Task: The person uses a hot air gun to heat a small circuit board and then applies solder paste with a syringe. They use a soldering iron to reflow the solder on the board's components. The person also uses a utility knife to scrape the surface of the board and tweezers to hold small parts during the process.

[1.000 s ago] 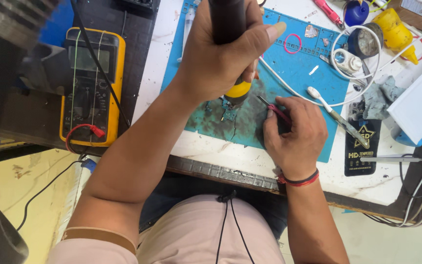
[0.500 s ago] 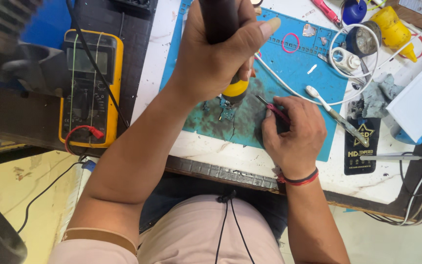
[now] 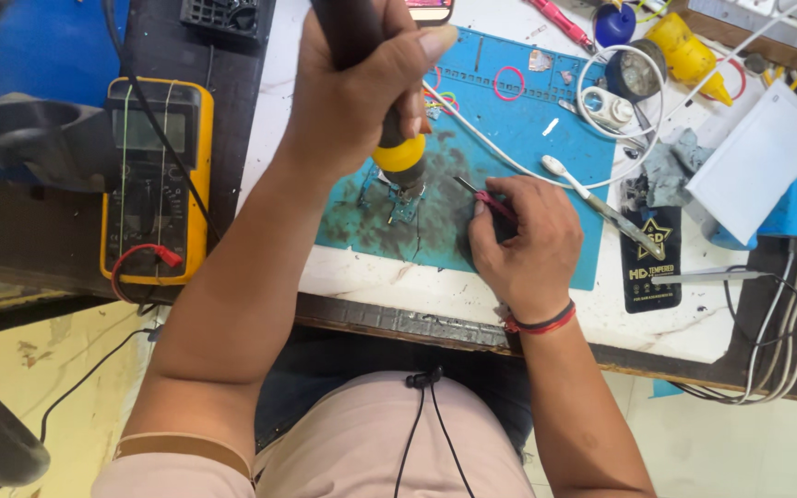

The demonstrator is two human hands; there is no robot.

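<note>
My left hand (image 3: 362, 83) grips a black tool with a yellow collar (image 3: 398, 155), its nozzle pointing straight down onto a small circuit board (image 3: 404, 205). The board lies on a stained blue work mat (image 3: 546, 148). My right hand (image 3: 523, 244), with a red band at the wrist, pinches thin tweezers (image 3: 474, 191) whose tips reach toward the board from the right. The tool's upper part runs out of the top of the view.
A yellow multimeter (image 3: 154, 180) with red and black leads lies at the left. White cable (image 3: 509, 152), a toothbrush (image 3: 592, 198), a pink ring (image 3: 508, 83), a yellow bottle (image 3: 684, 46), a white box (image 3: 758, 161) and a black card (image 3: 650, 263) crowd the right.
My left hand and the tool have drifted slightly up and to the left over the board. The right hand stays where it was.
</note>
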